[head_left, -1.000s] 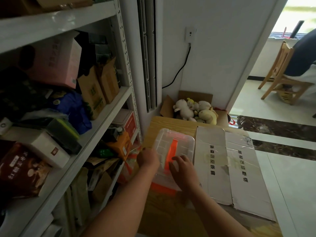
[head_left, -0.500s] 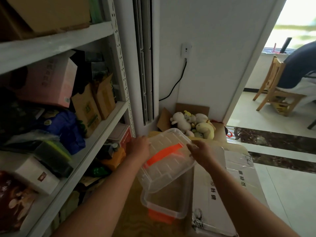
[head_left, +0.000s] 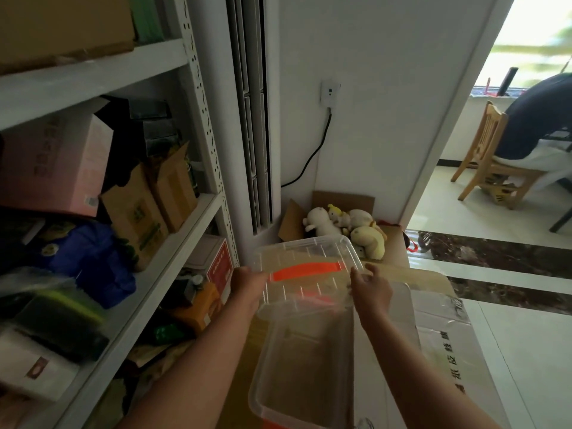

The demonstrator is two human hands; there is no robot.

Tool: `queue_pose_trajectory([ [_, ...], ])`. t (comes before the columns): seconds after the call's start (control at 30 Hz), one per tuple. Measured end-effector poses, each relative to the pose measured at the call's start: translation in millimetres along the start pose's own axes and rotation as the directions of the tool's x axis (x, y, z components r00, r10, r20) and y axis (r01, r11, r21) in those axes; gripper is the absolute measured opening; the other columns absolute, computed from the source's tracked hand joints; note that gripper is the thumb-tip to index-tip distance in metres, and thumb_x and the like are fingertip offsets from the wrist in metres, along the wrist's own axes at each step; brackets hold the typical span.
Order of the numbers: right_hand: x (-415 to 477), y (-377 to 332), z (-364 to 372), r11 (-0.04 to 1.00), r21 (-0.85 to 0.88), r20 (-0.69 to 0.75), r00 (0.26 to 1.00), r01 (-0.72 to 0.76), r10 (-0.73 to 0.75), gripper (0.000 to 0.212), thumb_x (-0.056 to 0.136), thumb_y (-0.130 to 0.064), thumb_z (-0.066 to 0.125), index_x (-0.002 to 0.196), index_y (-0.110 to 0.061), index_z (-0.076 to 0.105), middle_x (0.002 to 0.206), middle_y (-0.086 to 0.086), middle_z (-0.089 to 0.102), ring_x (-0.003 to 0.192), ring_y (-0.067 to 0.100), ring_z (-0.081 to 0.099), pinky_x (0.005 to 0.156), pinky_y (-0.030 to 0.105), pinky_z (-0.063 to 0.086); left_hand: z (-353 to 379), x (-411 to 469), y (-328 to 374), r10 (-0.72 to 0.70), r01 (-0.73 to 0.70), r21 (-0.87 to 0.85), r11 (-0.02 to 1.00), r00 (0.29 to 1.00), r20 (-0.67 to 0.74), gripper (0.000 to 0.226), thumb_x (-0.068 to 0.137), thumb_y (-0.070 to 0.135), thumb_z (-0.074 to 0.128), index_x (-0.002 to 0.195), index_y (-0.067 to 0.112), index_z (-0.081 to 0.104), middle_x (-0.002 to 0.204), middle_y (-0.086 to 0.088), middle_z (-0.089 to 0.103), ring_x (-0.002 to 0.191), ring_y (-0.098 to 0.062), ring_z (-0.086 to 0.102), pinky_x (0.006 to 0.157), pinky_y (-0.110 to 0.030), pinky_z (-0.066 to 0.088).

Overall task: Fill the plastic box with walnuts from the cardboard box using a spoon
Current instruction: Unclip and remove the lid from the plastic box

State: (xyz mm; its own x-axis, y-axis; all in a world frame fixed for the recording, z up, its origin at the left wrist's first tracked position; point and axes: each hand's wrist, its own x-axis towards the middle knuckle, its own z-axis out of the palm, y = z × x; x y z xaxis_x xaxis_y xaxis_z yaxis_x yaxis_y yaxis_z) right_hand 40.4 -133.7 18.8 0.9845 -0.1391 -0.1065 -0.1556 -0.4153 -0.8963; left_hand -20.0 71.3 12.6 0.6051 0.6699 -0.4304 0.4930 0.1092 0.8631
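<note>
A person's left hand [head_left: 247, 284] and right hand [head_left: 373, 289] hold a clear plastic lid with an orange handle [head_left: 309, 258] by opposite edges, fingers curled round its rim, above an open clear plastic box [head_left: 303, 376]. The box rests on a wooden bench [head_left: 254, 334], just beside a taped cardboard box [head_left: 448, 335], with white metal shelving [head_left: 198, 218] at left.

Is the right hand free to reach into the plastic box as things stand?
Probably not yet: the lid is raised off the box, leaving its near part open, but the right hand and left hand both hold that lid.
</note>
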Motion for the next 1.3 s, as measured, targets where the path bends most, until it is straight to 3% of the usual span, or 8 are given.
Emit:
queue_pose_trajectory([
  [0.13, 25.1, -8.5, 20.1, 0.996, -0.005, 0.053, 0.995, -0.086, 0.086, 0.035, 0.091, -0.025, 0.055, 0.118, -0.003, 0.056, 0.104, 0.016, 0.064, 0.087, 0.026, 0.056, 0.063, 0.027, 0.035, 10.3, 44.2, 21.6, 0.038, -0.042, 0.061, 0.997, 0.998, 0.054, 0.029, 0.085, 0.011, 0.066, 0.112, 0.003, 0.057, 0.100, -0.008, 0.063, 0.081, -0.018, 0.061, 0.061, -0.026, 0.047],
  [0.23, 50.1, 2.4, 45.1, 0.985, -0.024, 0.152, 0.973, -0.172, 0.174, 0.028, 0.091, -0.032, 0.052, 0.105, -0.008, 0.057, 0.093, 0.013, 0.056, 0.073, 0.019, 0.049, 0.054, 0.025, 0.032, 18.9, 93.5, 22.2, 0.016, -0.024, 0.117, 0.993, 0.997, 0.069, 0.024, 0.085, 0.013, 0.068, 0.106, 0.007, 0.059, 0.099, -0.010, 0.065, 0.088, -0.025, 0.065, 0.076, -0.036, 0.055],
  [0.4, 79.7, 29.9, 92.7, 0.963, -0.074, 0.302, 0.914, -0.261, 0.271, 0.066, 0.084, -0.050, 0.053, 0.139, -0.015, 0.038, 0.126, 0.017, 0.053, 0.115, 0.034, 0.052, 0.095, 0.046, 0.045, 38.7, 167.5, -12.7, 0.031, -0.040, 0.244, 0.969, 0.999, 0.042, 0.033, 0.087, 0.016, 0.063, 0.119, 0.014, 0.060, 0.112, -0.011, 0.066, 0.093, -0.028, 0.066, 0.078, -0.041, 0.057],
  [0.53, 92.2, 45.4, 110.6, 0.931, -0.146, 0.386, 0.847, -0.334, 0.365, 0.062, 0.096, -0.037, 0.045, 0.146, -0.007, 0.026, 0.142, 0.020, 0.041, 0.128, 0.034, 0.041, 0.093, 0.033, 0.035, 50.9, 213.9, -60.7, -0.001, -0.013, 0.250, 0.968, 0.998, 0.058, 0.034, 0.078, 0.024, 0.070, 0.112, 0.023, 0.066, 0.105, -0.005, 0.069, 0.089, -0.027, 0.067, 0.078, -0.044, 0.057],
  [0.63, 102.0, 59.6, 113.5, 0.870, -0.129, 0.413, 0.772, -0.476, 0.483, 0.063, 0.097, -0.043, 0.039, 0.146, -0.006, 0.026, 0.146, 0.019, 0.035, 0.133, 0.036, 0.035, 0.106, 0.039, 0.032, 63.6, 224.2, -81.9, -0.034, 0.012, 0.191, 0.981, 0.993, 0.115, 0.026, 0.082, 0.015, 0.069, 0.107, 0.012, 0.068, 0.091, -0.010, 0.070, 0.083, -0.031, 0.068, 0.080, -0.050, 0.056],
  [0.9, 110.1, 68.3, 117.9, 0.820, -0.066, 0.436, 0.723, -0.568, 0.536, 0.060, 0.100, -0.042, 0.028, 0.148, -0.006, 0.022, 0.151, 0.019, 0.027, 0.139, 0.034, 0.028, 0.113, 0.043, 0.026, 79.6, 189.5, -74.8, -0.080, 0.027, 0.196, 0.980, 0.961, 0.266, 0.064, 0.086, 0.017, 0.059, 0.145, 0.023, 0.033, 0.139, -0.005, 0.046, 0.116, -0.027, 0.053, 0.095, -0.043, 0.048],
  [1.2, 78.9, 18.6, 94.5, 0.979, -0.028, 0.389, 0.900, -0.201, 0.196, 0.038, 0.097, -0.028, 0.039, 0.123, -0.004, 0.054, 0.128, 0.020, 0.055, 0.118, 0.034, 0.050, 0.100, 0.049, 0.041, 69.8, 147.3, -60.3, -0.131, 0.031, 0.325, 0.945, 0.947, 0.292, 0.055, 0.091, 0.030, 0.051, 0.143, 0.024, 0.035, 0.136, -0.011, 0.049, 0.116, -0.031, 0.053, 0.099, -0.040, 0.045],
  [1.3, 37.4, 8.0, 63.9, 0.998, -0.067, 0.321, 0.947, 0.004, 0.017, 0.034, 0.095, -0.024, 0.046, 0.125, -0.014, 0.057, 0.125, 0.008, 0.058, 0.114, 0.023, 0.054, 0.094, 0.035, 0.043, 63.6, 112.8, -59.6, -0.087, -0.033, 0.430, 0.902, 0.963, 0.257, 0.050, 0.096, 0.032, 0.045, 0.142, 0.016, 0.037, 0.138, -0.010, 0.047, 0.120, -0.030, 0.049, 0.094, -0.028, 0.040],
])
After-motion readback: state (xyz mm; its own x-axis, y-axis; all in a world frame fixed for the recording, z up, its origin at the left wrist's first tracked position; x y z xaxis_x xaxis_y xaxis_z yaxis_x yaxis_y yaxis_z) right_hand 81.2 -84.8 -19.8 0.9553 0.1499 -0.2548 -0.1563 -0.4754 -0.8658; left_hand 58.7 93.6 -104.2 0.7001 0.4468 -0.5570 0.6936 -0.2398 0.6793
